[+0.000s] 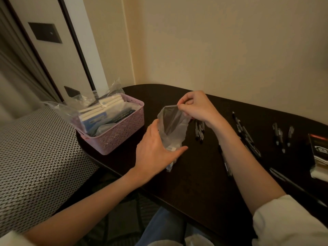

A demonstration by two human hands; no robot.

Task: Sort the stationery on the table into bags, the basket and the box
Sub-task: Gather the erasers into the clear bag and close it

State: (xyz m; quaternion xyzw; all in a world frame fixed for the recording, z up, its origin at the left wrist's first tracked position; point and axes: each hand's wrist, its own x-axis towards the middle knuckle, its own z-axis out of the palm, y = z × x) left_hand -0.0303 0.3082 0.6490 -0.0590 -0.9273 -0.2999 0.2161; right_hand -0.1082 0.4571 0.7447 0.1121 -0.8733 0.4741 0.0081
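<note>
From my remote seat, the dark oval wooden table (195, 174) fills the scene. At its far left sits the lilac perforated plastic basket (122, 132), already packed with bagged white and blue items, likely parked there to stay within reach of the left side. To the right, black-and-clear ballpoint pens (199, 129) lie loose in small groups, apparently waiting to be bagged, and a dark box (319, 150) rests at the right edge.

Between them hangs the small clear plastic bag (173, 128), held upright above the table so its mouth gapes. Something small and white sits at its bottom. My right hand (195, 108) pinches the far rim with curled fingertips; my left hand (156, 151), fingers nearly straight, cups the bag's lower side to steady it.
</note>
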